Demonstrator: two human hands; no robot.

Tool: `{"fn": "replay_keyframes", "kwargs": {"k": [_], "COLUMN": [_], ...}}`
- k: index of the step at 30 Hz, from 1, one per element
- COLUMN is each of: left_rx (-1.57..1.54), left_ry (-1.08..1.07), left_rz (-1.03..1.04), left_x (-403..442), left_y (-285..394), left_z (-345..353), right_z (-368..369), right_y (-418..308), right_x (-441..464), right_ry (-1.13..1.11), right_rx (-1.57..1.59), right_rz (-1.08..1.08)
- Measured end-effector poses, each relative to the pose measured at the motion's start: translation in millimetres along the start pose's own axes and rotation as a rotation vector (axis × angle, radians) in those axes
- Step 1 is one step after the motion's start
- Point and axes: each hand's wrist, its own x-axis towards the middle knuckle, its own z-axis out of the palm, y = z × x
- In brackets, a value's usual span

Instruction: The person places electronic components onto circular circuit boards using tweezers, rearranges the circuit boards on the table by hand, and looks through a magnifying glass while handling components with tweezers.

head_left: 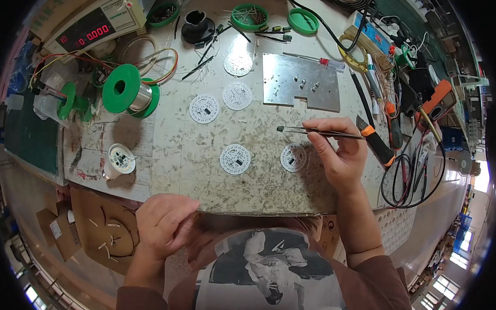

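My right hand [343, 154] grips a pair of tweezers [334, 133] that points left over the table. At their tips is a small dark component [280, 128], too small to name. Below the tweezers lies a round white circuit board [293, 157] with a black chip, and a larger round board [235, 159] is to its left. Further back are another round board with a black chip [204, 109] and two more pale discs, one being this disc [237, 96]. My left hand [165, 223] rests at the table's front edge, fingers curled in, with nothing visible in it.
At left stand an LED bulb [120, 160], a green solder spool [121, 88] and a digital scale [85, 32]. A metal plate [300, 82] with small parts lies behind the tweezers. Green dishes [249, 16] line the back. At right are a utility knife [377, 142], cables and tools.
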Motion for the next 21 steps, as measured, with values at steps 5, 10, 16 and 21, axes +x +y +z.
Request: {"fn": "replay_keyframes", "kwargs": {"k": [5,10,16,21], "left_rx": [-0.140,-0.214,-0.204,-0.201], "left_ry": [0.078,0.088,0.076,0.030], "left_rz": [0.014,-0.093,-0.146,-0.142], "left_x": [29,33,35,34], "left_y": [-3,-7,-7,-9], "left_z": [31,34,33,30], "right_z": [1,9,13,15], "right_y": [-2,-3,-6,-10], "right_x": [0,6,14,17], "right_ry": [0.042,0.014,-0.048,-0.044], "right_rx": [-0.132,-0.222,-0.350,-0.314], "right_rz": [-0.061,-0.140,-0.208,-0.155]}}
